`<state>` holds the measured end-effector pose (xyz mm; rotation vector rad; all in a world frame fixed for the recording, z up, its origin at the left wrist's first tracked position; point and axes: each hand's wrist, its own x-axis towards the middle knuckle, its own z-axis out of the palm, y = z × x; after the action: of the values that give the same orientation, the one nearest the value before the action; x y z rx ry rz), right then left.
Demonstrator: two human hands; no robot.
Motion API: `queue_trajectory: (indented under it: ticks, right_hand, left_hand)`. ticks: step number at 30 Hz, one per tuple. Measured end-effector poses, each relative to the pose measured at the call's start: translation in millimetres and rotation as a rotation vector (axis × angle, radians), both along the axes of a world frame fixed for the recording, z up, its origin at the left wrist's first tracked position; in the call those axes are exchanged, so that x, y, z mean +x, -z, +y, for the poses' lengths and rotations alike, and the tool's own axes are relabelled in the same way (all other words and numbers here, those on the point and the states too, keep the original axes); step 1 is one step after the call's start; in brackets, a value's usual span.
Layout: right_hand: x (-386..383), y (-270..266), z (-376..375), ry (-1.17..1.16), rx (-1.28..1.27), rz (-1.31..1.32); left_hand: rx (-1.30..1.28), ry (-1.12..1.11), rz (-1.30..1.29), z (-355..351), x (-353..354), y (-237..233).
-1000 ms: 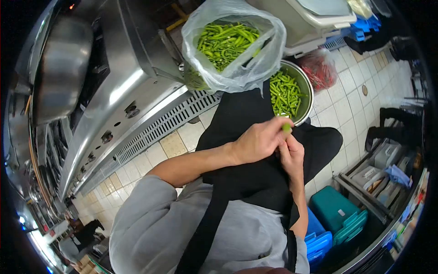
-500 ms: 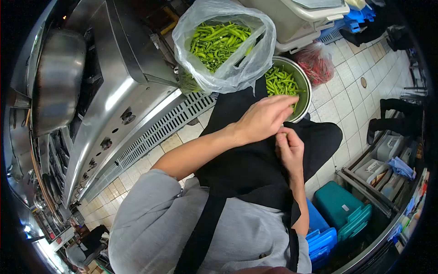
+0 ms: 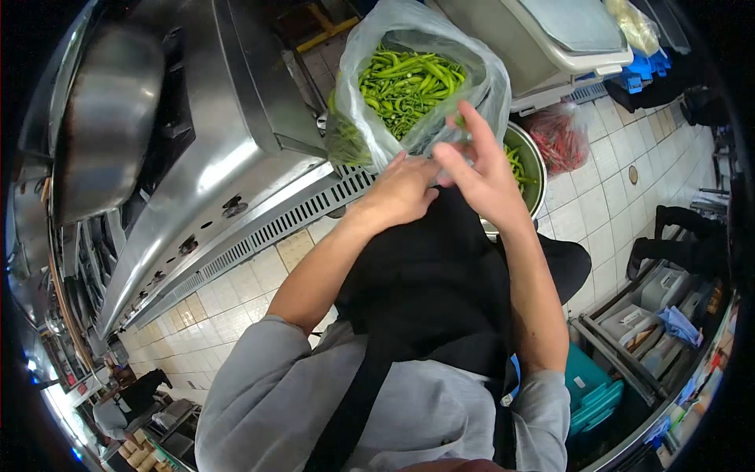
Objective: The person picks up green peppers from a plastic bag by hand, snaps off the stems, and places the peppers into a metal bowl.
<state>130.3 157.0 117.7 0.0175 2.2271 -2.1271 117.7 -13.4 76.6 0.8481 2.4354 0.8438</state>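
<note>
A clear plastic bag stands in front of me, full of long green chili peppers. My left hand is at its near rim, fingers bent and thumb tucked in; I cannot tell what they hold. To its right my right hand reaches over the bag's right side, fingers and thumb apart and slightly blurred. A little green shows behind these fingers. Partly hidden by that hand is a metal bowl with more green peppers in it.
A steel stove with a large pot runs along the left. Behind the bowl stand a lidded pale bin and a bag of red peppers. A teal container is at right; a person's dark-clothed legs show farther off.
Both hands, close together over my lap before, have moved up to the bag and separated. The right hand's fingers have spread. The whole view has shifted slightly.
</note>
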Motion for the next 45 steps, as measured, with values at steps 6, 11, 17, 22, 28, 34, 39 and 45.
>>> queue_trajectory:
  ticks: [6, 11, 17, 22, 28, 34, 39, 45]
  right_hand:
    - [-16.7, 17.0, -13.4, -0.050, -0.018, 0.095]
    - [34.4, 54.7, 3.8, 0.035, -0.118, -0.049]
    - [100.9, 93.9, 39.2, 0.287, -0.241, -0.278]
    - [116.9, 102.1, 41.7, 0.341, -0.246, -0.351]
    - [111.1, 99.2, 37.6, 0.316, -0.159, -0.312]
    - [119.7, 88.6, 49.4, 0.310, 0.095, -0.204]
    - [135.1, 95.5, 60.6, 0.371, 0.164, -0.143]
    - [144.1, 101.9, 66.9, 0.407, 0.158, -0.157]
  left_hand:
    - [0.032, -0.421, 0.294, -6.3, -69.5, -0.5]
    - [-0.072, -0.463, -0.059, 31.0, -147.3, 22.6]
    - [-0.029, 0.439, -0.213, 54.3, -80.8, -0.2]
    - [-0.393, -0.245, -0.121, 43.7, -170.9, 22.5]
    - [-0.459, -0.317, 0.053, 88.5, -186.3, 89.0]
    - [-0.226, -0.461, 0.561, 104.9, -184.6, 163.2]
    - [-0.491, -0.106, 0.876, 97.1, -216.6, 184.5]
    - [-0.585, -0.166, 0.644, 132.4, -193.4, 120.4]
